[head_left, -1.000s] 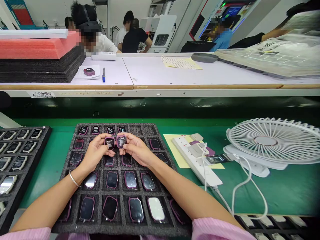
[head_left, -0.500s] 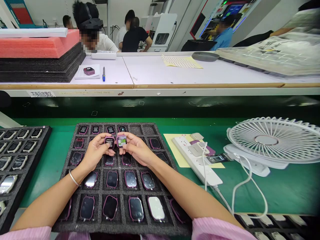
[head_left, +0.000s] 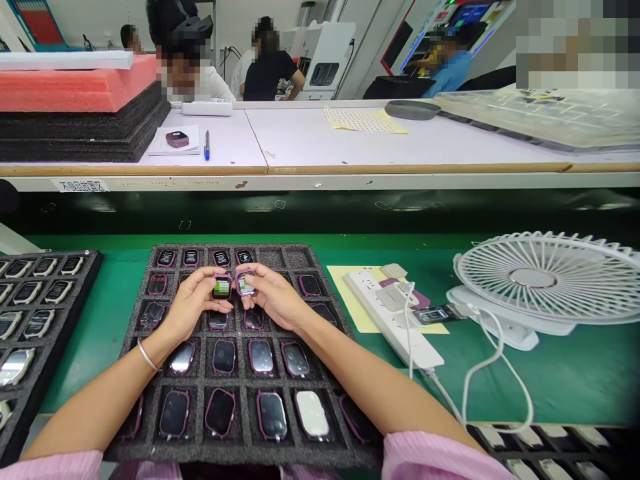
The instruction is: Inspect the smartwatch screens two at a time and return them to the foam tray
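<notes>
My left hand [head_left: 197,298] is closed around a purple-framed smartwatch body [head_left: 222,287], its screen lit with green and white. Right beside it, my right hand [head_left: 273,293] grips a second purple smartwatch body [head_left: 245,284] with a lit screen, its thumb on the display. Both are held above a dark foam tray [head_left: 200,373] with square compartments. Several more purple watch bodies lie in it, mostly dark-screened; a few in the far row show lit text. One watch [head_left: 312,415] in the nearest row looks white. My hands hide some middle compartments.
At right, a white power strip [head_left: 395,320] with a charger and cables lies on yellow paper, near a white fan [head_left: 535,280]. Another watch tray [head_left: 45,320] stands at left. Behind runs a shelf [head_left: 300,150] bearing foam sheets [head_left: 75,100] and a pen [head_left: 207,145]. People are beyond.
The left watch's screen has gone from white text on black to green and white. My right thumb has shifted up onto its watch's screen. Both hands stay in nearly the same place.
</notes>
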### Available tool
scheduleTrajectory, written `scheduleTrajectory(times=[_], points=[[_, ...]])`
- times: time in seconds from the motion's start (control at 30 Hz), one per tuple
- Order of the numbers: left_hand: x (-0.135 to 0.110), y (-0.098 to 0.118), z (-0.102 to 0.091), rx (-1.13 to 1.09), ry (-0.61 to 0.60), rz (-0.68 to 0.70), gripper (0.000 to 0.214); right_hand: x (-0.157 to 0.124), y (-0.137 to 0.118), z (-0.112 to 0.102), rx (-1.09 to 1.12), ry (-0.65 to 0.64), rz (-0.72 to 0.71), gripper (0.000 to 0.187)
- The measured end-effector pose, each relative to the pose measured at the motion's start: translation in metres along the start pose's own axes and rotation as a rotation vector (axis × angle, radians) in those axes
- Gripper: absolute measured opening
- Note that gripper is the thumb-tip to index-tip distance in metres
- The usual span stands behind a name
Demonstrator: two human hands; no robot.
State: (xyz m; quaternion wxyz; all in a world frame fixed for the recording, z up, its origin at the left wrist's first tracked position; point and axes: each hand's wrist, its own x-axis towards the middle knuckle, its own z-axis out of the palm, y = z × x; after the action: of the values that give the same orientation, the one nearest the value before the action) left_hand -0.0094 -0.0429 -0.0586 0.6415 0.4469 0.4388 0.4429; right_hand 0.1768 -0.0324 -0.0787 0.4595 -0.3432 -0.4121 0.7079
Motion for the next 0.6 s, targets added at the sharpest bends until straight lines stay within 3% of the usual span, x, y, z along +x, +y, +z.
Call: scheduleTrajectory(times=[0.6], points=[[-0.0019,0.0013,0.001,0.015,-0.027,0.004,0.034,-0.0008,0.0013,0.0002,-0.035,0.007,-0.031,0.032]])
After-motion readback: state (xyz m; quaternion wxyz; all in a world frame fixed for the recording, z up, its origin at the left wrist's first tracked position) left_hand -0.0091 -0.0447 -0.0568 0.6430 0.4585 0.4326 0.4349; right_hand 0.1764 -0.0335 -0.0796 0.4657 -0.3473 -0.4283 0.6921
